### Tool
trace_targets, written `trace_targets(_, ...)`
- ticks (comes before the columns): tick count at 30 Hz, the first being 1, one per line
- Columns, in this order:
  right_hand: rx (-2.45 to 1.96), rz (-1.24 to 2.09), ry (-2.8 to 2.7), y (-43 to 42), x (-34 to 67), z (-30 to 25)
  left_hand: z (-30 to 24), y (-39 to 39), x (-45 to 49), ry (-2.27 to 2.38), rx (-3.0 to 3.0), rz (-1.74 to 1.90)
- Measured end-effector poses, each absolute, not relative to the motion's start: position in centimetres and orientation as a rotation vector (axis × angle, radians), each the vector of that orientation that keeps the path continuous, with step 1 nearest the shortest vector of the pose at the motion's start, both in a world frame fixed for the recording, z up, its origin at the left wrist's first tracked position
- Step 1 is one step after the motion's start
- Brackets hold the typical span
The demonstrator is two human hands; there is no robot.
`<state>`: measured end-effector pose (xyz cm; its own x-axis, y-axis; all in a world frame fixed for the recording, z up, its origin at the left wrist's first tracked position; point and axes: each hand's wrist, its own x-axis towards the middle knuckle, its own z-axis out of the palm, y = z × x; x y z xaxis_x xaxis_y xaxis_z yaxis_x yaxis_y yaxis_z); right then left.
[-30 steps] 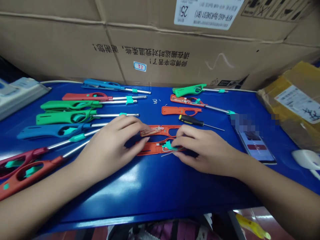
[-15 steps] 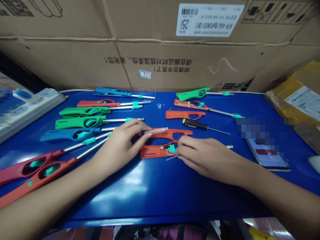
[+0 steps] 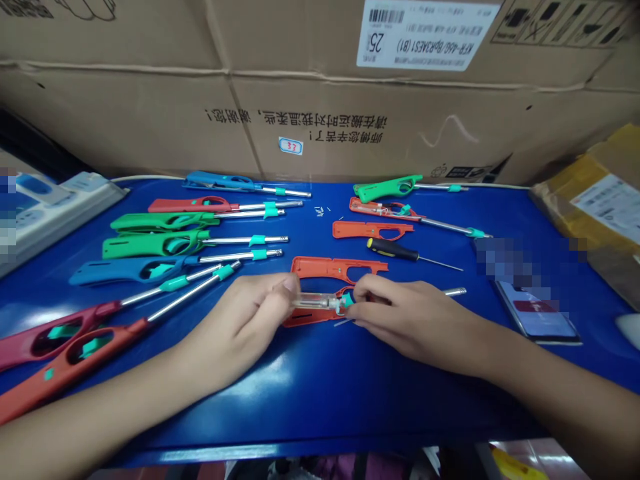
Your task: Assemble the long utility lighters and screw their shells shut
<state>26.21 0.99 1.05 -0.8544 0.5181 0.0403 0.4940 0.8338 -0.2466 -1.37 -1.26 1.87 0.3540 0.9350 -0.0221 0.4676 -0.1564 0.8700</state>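
Note:
My left hand (image 3: pixel 250 320) pinches a small clear tube part (image 3: pixel 315 302) and holds it over an open orange lighter shell half (image 3: pixel 305 315) lying on the blue table (image 3: pixel 310 393). My right hand (image 3: pixel 405 317) is closed on the same shell's teal trigger piece (image 3: pixel 347 300) and a thin metal tube (image 3: pixel 453 292) that sticks out to the right. A second empty orange shell half (image 3: pixel 335 268) lies just behind the hands.
Several finished long-nosed lighters (image 3: pixel 165 243) in green, blue and red lie at the left. More lighter parts (image 3: pixel 380 210) and a black screwdriver (image 3: pixel 400 252) lie at the back right. A phone (image 3: pixel 537 317) lies at the right. Cardboard boxes (image 3: pixel 320 113) wall the back.
My left hand carried the clear tube part from the rear orange shell down onto the near shell. My right hand stayed on the near shell's trigger end.

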Motion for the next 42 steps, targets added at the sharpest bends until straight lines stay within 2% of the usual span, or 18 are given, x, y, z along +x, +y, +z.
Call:
trace_targets(5, -0.796, 0.372, -2.956, 0.8, 26.0, 1.4, 2.5, -1.6, -1.1, 1.219, 1.948, 0.71)
trace_targets(10, -0.839, 0.447, -2.909, 0.8, 26.1, 1.4, 2.4, -1.3, -0.7, 1.192, 1.694, 0.58)
trace_targets(17, -0.984, 0.961, -2.515, 0.6, 26.1, 1.9, 1.6, -0.8, -0.6, 1.143, 1.544, 0.632)
trace_targets(24, -1.233, 1.274, -2.091, 1.0, 25.2, 2.1, 1.2, -0.9, -0.8, 1.159, 1.58, 0.661)
trace_targets(42, -1.282, 1.354, -1.928, 0.9, 24.6, 2.1, 1.5, -0.8, -0.7, 1.193, 1.697, 0.645)
